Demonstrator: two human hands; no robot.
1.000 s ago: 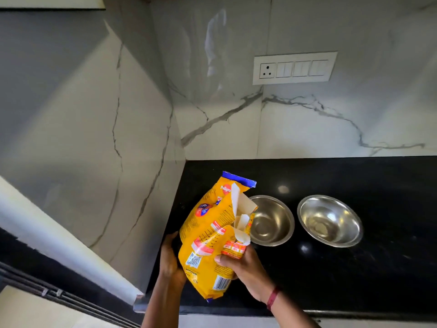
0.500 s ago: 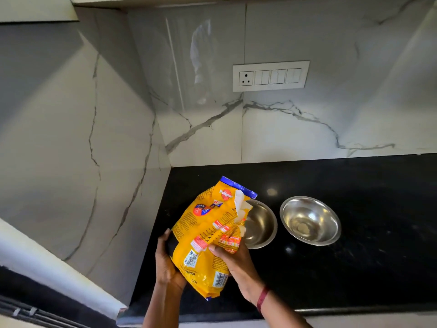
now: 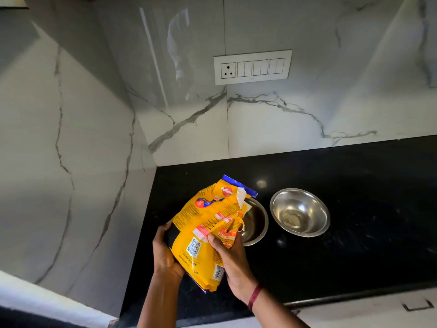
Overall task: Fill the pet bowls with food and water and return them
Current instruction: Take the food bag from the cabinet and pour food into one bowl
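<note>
Two steel bowls sit side by side on the black bench [image 3: 354, 233], apart from each other. The right bowl [image 3: 300, 213] shows bare shiny metal inside. The left bowl [image 3: 256, 223] is half hidden by the bag, and its visible part is bare metal too. One bag [image 3: 205, 233] is held above the bench's front left, tilted, its torn top over the left bowl's rim. It is yellow and crumpled, with a blue top strip, red patches, a QR code and a white inner flap. The left hand [image 3: 165, 254] cups its lower side and the right hand [image 3: 230, 259] grips its front, thumb on top.
</note>
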